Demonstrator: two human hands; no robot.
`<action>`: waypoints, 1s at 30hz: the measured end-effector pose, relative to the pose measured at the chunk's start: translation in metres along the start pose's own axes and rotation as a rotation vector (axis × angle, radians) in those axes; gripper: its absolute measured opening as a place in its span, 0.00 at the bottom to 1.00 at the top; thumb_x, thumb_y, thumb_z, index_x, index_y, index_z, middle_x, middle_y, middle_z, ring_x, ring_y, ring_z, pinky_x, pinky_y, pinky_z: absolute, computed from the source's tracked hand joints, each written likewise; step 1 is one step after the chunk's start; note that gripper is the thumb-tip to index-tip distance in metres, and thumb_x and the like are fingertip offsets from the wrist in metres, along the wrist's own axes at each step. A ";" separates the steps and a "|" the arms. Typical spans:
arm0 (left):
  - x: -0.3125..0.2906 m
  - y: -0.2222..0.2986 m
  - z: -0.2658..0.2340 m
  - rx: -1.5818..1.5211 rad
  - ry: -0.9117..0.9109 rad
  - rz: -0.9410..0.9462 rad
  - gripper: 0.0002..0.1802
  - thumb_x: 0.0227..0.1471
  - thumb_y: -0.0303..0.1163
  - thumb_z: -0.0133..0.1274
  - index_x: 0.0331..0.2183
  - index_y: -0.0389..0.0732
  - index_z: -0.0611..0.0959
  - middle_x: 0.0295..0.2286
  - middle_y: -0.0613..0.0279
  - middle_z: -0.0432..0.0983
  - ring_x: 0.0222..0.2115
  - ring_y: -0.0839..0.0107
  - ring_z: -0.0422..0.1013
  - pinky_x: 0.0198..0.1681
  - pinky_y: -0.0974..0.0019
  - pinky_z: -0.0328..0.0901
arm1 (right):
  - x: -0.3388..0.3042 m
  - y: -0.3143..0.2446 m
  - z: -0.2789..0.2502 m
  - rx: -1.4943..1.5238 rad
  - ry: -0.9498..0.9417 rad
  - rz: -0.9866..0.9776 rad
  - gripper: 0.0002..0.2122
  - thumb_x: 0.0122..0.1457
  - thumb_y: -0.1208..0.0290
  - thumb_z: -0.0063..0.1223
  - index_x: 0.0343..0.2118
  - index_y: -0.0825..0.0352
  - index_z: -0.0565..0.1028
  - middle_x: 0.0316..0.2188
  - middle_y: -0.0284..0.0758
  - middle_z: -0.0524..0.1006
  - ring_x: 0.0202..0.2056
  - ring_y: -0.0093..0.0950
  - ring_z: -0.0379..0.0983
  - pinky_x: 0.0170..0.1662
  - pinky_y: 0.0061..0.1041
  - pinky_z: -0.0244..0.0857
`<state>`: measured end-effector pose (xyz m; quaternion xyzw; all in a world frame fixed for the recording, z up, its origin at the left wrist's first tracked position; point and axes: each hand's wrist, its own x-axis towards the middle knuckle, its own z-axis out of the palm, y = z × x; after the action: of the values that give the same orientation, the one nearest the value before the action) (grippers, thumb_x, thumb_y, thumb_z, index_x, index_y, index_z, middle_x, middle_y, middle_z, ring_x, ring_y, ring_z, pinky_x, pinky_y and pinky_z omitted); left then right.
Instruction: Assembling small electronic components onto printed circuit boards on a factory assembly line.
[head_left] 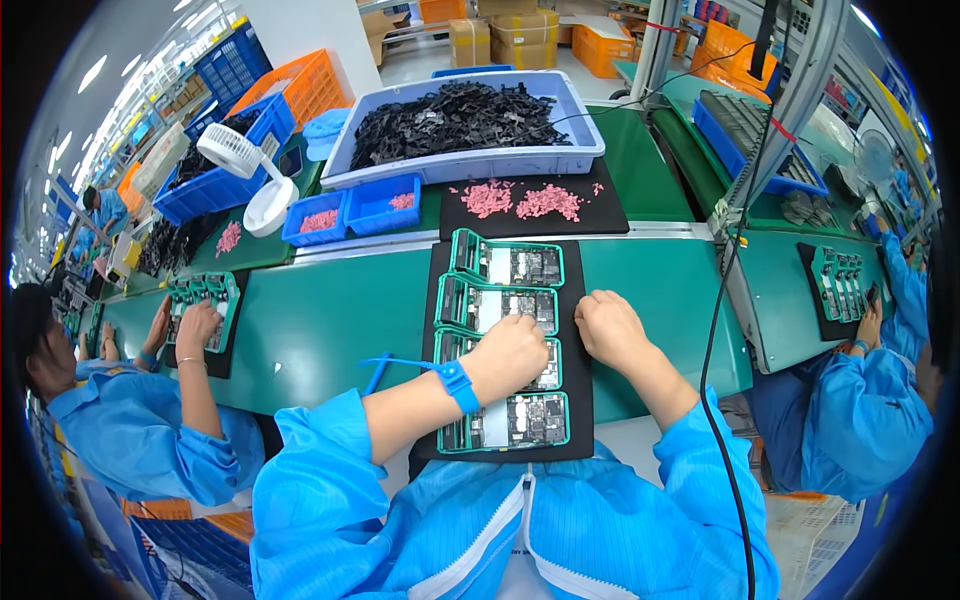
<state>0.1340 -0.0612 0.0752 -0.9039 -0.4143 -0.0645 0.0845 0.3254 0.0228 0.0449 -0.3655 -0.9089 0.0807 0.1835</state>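
Note:
Several circuit boards in green frames stand in a column on a black mat [577, 430]. My left hand [512, 355] reaches over the third circuit board [455, 347] from the far end, hiding much of it. Its fingers are curled and closed; whatever they pinch is hidden. Around that wrist is a blue wristband [457, 387] with a strap trailing left. My right hand [610, 325] rests at the mat's right edge, fingers bunched together, and I cannot make out anything in them. The nearest circuit board [535, 420] and the farthest circuit board [535, 265] are uncovered.
Beyond the boards, small pink pieces [550, 203] lie piled on a dark pad [600, 215]. Behind them stands a large tub [480, 165] of black parts. Blue bins [375, 215] and a white fan [268, 205] are to the left. A black cable [712, 370] hangs at right. Co-workers sit on both sides.

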 end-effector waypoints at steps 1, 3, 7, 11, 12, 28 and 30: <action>-0.002 0.001 0.002 -0.005 -0.002 0.000 0.05 0.39 0.30 0.51 0.18 0.41 0.79 0.22 0.63 0.73 0.29 0.67 0.70 0.34 0.66 0.66 | -0.003 -0.002 -0.001 0.068 0.028 -0.003 0.02 0.46 0.76 0.52 0.23 0.68 0.73 0.25 0.43 0.74 0.32 0.41 0.71 0.38 0.37 0.66; -0.003 0.001 0.002 0.006 0.011 0.009 0.05 0.38 0.30 0.52 0.18 0.41 0.80 0.22 0.62 0.74 0.29 0.66 0.71 0.34 0.65 0.66 | -0.010 -0.016 -0.015 0.173 0.018 -0.026 0.01 0.46 0.77 0.52 0.23 0.67 0.73 0.24 0.42 0.73 0.31 0.41 0.71 0.36 0.37 0.65; -0.006 -0.010 0.005 -0.087 -0.006 -0.015 0.06 0.38 0.31 0.51 0.18 0.41 0.79 0.23 0.62 0.73 0.31 0.65 0.71 0.36 0.65 0.66 | -0.030 -0.041 -0.019 0.429 -0.006 -0.218 0.03 0.43 0.78 0.54 0.22 0.66 0.72 0.22 0.38 0.71 0.27 0.39 0.69 0.31 0.35 0.64; -0.007 -0.015 0.006 -0.154 -0.024 -0.031 0.06 0.38 0.31 0.51 0.18 0.40 0.80 0.24 0.61 0.73 0.32 0.64 0.71 0.37 0.64 0.66 | -0.048 -0.058 -0.010 0.397 0.039 -0.351 0.05 0.41 0.77 0.58 0.22 0.64 0.73 0.22 0.34 0.71 0.26 0.34 0.69 0.30 0.32 0.63; -0.007 -0.014 0.006 -0.160 -0.022 -0.035 0.06 0.38 0.31 0.51 0.18 0.40 0.80 0.24 0.61 0.73 0.32 0.64 0.71 0.37 0.64 0.66 | -0.051 -0.060 -0.008 0.396 0.032 -0.351 0.05 0.41 0.77 0.58 0.22 0.64 0.73 0.22 0.34 0.71 0.26 0.34 0.69 0.30 0.32 0.63; -0.008 -0.019 0.003 -0.219 -0.017 0.000 0.05 0.36 0.29 0.52 0.18 0.39 0.80 0.24 0.59 0.73 0.31 0.62 0.72 0.36 0.62 0.67 | -0.057 -0.070 -0.019 0.004 -0.022 -0.554 0.09 0.42 0.73 0.50 0.27 0.68 0.75 0.21 0.31 0.67 0.27 0.27 0.66 0.29 0.27 0.59; -0.007 -0.019 0.002 -0.181 -0.015 0.024 0.05 0.36 0.30 0.53 0.18 0.39 0.81 0.23 0.59 0.74 0.30 0.63 0.72 0.34 0.63 0.67 | -0.060 -0.068 -0.021 -0.020 -0.049 -0.581 0.13 0.43 0.72 0.50 0.33 0.71 0.76 0.22 0.30 0.67 0.27 0.26 0.65 0.30 0.26 0.58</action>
<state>0.1154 -0.0541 0.0741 -0.9132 -0.3966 -0.0938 0.0002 0.3304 -0.0670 0.0668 -0.0894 -0.9805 0.0244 0.1732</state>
